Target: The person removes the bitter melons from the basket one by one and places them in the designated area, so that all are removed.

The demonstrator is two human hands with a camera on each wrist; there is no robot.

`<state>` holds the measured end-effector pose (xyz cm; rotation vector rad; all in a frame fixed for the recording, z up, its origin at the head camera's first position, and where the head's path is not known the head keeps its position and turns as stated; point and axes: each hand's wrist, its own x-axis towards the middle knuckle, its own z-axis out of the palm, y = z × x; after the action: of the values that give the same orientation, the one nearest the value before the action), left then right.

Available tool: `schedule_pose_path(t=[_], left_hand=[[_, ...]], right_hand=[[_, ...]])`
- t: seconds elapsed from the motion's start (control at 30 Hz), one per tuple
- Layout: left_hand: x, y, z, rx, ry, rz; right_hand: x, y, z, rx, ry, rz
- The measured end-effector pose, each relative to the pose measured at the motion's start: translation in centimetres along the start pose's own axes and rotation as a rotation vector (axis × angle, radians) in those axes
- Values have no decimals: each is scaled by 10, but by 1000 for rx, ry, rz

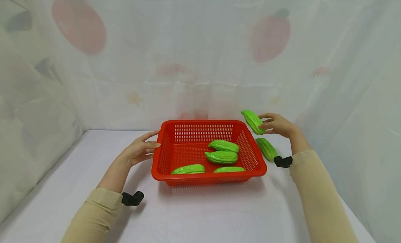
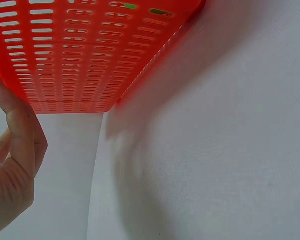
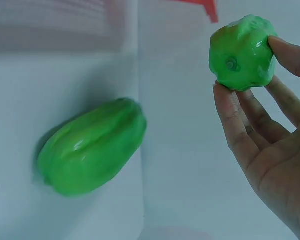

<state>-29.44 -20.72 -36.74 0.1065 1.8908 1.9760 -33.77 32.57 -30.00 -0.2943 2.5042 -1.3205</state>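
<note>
Grip, right hand (image 1: pixel 277 125): thumb and fingertips pinched round one green gourd (image 1: pixel 253 122), raised outside the red basket (image 1: pixel 208 177) at its two o'clock. Loose gourd (image 1: pixel 266 149): one, on the bench (image 1: pixel 219 215), at the basket's three o'clock. Basketed gourds (image 1: pixel 221 157): four. Left hand (image 1: pixel 139 149): thumb and fingers pinch the rim, nine o'clock. Progress, as judged: partway; four in, held and loose ones out. Views: head alone shows the basket's interior; right wrist alone, the held gourd's end with small round mark; left wrist, slotted wall close up.
</note>
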Motion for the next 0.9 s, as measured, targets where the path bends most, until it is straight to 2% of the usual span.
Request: schedule_pose_path(t=[0.37, 0.9], left_hand=[[0, -1, 0, 1, 7, -1], [0, -1, 0, 10, 9, 2]], right_hand=[[-12, 26, -7, -46, 50, 40], [-35, 74, -14, -12, 147, 148]])
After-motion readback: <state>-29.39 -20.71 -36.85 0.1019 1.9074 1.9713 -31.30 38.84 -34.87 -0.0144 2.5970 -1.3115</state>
